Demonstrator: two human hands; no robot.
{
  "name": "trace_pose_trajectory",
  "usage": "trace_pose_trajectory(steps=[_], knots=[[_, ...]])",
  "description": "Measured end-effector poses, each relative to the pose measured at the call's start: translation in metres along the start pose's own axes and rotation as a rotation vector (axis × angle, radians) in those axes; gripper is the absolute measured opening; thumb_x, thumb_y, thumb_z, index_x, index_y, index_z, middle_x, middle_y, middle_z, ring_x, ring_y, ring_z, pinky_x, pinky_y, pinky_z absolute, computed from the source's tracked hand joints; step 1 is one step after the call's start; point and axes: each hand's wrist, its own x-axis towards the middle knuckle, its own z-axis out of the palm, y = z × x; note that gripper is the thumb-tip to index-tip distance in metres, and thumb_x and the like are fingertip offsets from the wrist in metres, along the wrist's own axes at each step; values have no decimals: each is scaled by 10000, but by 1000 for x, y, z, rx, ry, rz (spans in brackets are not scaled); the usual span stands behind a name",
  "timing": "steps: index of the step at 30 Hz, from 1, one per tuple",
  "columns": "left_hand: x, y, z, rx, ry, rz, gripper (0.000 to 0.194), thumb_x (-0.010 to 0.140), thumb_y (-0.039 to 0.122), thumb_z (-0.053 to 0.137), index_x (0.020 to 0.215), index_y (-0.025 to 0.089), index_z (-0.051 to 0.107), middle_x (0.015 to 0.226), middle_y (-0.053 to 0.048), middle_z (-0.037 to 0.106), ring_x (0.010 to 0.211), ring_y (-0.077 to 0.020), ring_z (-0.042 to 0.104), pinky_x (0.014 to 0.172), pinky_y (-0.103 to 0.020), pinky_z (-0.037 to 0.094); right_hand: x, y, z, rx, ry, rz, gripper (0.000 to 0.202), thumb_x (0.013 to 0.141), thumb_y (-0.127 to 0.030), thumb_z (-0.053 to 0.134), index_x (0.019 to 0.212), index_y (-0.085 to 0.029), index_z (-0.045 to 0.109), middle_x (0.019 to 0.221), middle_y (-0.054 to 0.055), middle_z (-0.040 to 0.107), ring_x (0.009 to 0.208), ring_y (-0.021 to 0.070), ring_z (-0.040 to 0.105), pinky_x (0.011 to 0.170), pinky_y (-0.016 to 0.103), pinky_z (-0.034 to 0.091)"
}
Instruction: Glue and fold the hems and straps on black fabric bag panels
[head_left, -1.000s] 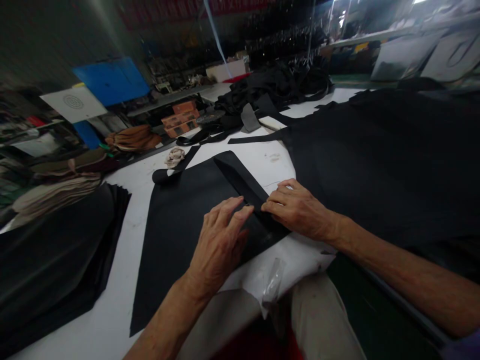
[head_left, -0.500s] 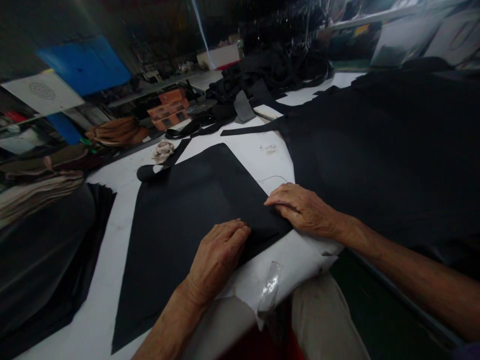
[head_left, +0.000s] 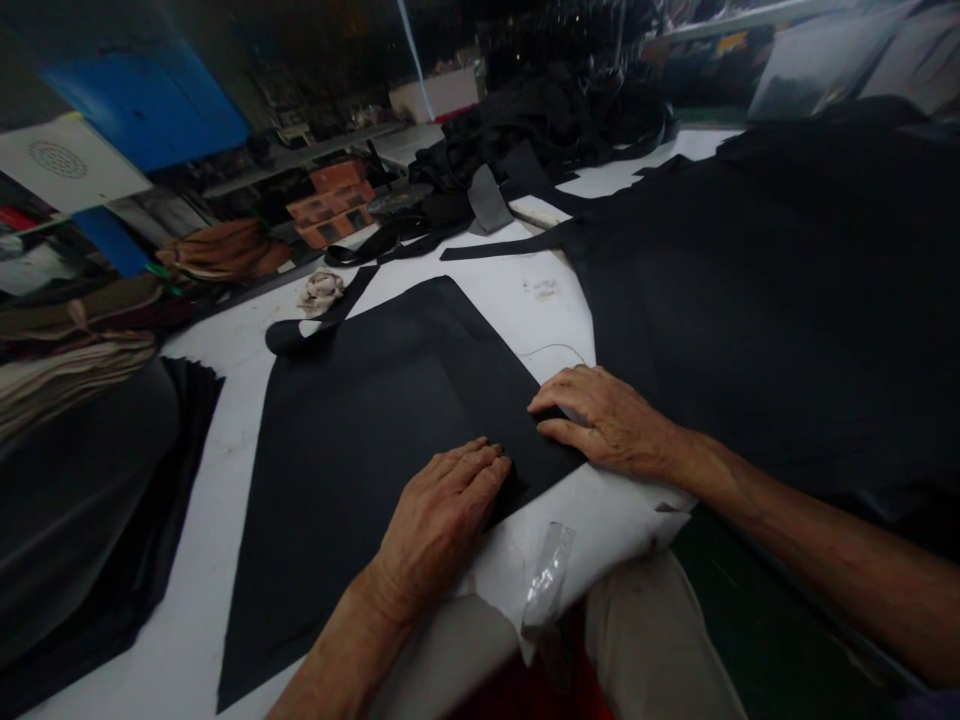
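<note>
A flat black sheet [head_left: 352, 430] lies on the white-covered table [head_left: 517, 300], its lower right corner near the table's front edge. My left hand [head_left: 450, 500] rests palm down on the sheet's front part, fingers stretched out side by side, their tips towards the right hand. At the sheet's right edge is my right hand [head_left: 600, 420], its thumb apart from the fingers and the tips touching the sheet; nothing shows between them. A thin thread [head_left: 559, 347] curves on the white surface just beyond my right hand.
Large black material [head_left: 772, 300] covers the table's right side. Stacked dark pieces [head_left: 82, 500] lie at the left. Farther back are a crumpled beige wad [head_left: 321, 291], orange-brown boxes [head_left: 330, 205] and a heap of black strips [head_left: 540, 130].
My right thumb has parted from the fingers. My left hand has slid slightly to the right with its fingers flatter. The whole view has shifted a little.
</note>
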Motion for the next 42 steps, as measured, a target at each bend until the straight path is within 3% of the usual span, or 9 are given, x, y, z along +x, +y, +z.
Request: trace_pose_trajectory(steps=[5, 16, 30, 35, 39, 42], knots=[[1, 0, -6, -80, -41, -28, 271, 870, 98, 419, 1052, 141, 614, 1104, -107, 657, 1076, -234, 590, 866, -399, 536, -1, -2, 2, -95, -18, 11, 361, 763, -392, 673, 1065, -203, 614, 1047, 65, 595, 971, 235, 517, 835, 386, 391], [-14, -12, -7, -366, -125, -87, 450, 827, -13, 339, 1150, 192, 576, 1272, -72, 555, 1254, -161, 433, 1008, -370, 430, -2, 0, 5, -153, -22, -7, 347, 762, -383, 665, 1059, -208, 619, 1042, 69, 595, 962, 239, 526, 824, 390, 393], [-17, -10, -6, -266, -195, -78, 462, 834, -9, 373, 1215, 207, 520, 1319, -75, 516, 1291, -177, 383, 1019, -390, 409, -2, 1, 7, -200, -23, -18, 336, 765, -398, 647, 1054, -228, 622, 1024, 63, 594, 940, 243, 532, 793, 395, 407], [-16, -8, -9, -205, -255, -90, 529, 853, 4, 353, 1294, 280, 448, 1337, -58, 496, 1298, -189, 372, 1007, -420, 412, -1, 3, 7, -172, -23, -16, 331, 760, -384, 655, 1053, -233, 628, 1021, 62, 597, 946, 242, 535, 815, 407, 416], [-16, -9, -10, -170, -291, -77, 505, 861, 13, 364, 1266, 291, 483, 1348, -62, 482, 1303, -213, 364, 996, -439, 415, -4, 0, 3, -187, 11, -36, 241, 833, -289, 575, 1055, -204, 615, 1041, 82, 606, 959, 237, 549, 816, 403, 436], [-15, -8, -10, -165, -284, -78, 483, 866, 31, 383, 1268, 281, 481, 1346, -71, 482, 1300, -220, 369, 992, -442, 417, -16, -15, 0, -210, 60, -141, 251, 884, -211, 480, 1103, -161, 590, 1138, 117, 604, 1042, 234, 547, 865, 403, 434]])
